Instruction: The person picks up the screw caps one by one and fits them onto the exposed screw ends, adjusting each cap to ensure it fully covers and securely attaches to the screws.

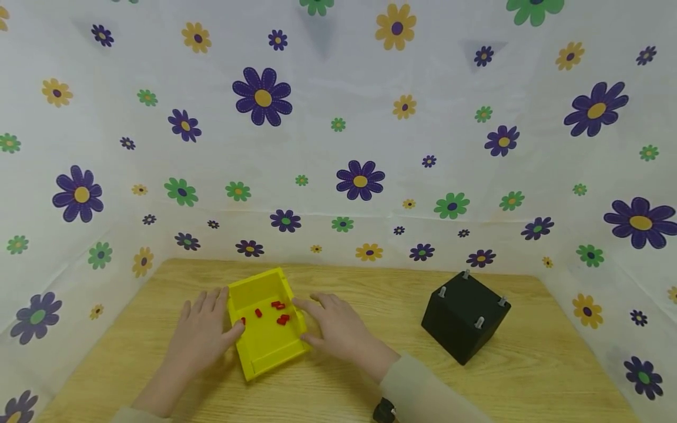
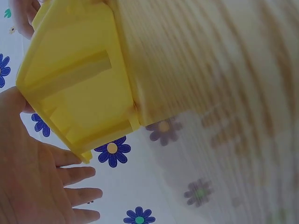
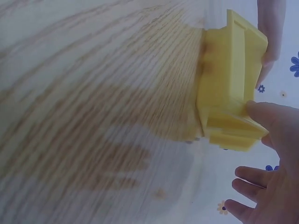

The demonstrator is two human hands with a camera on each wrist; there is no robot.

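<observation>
A yellow plastic bin [image 1: 272, 346] sits on the wooden table, turned slightly, with several small red pieces [image 1: 258, 312] on its floor. My left hand [image 1: 200, 332] is at its left side, thumb over the rim beside one red piece and fingers stretched along the outside. In the left wrist view, the left hand [image 2: 28, 172] has its fingers straight and spread by the bin's corner. Against the right wall rests my right hand [image 1: 338, 326], thumb and index finger touching the rim. The right wrist view shows the right hand's [image 3: 275, 182] other fingers loosely extended, off the bin [image 3: 236, 70].
To the right on the table [image 1: 391, 294] stands a black box-shaped block [image 1: 465, 320], with several grey pegs at its top corners. A white flower-print sheet [image 1: 317, 147] hangs behind and along both sides. A dark watch-like item [image 1: 384, 410] is near the right sleeve.
</observation>
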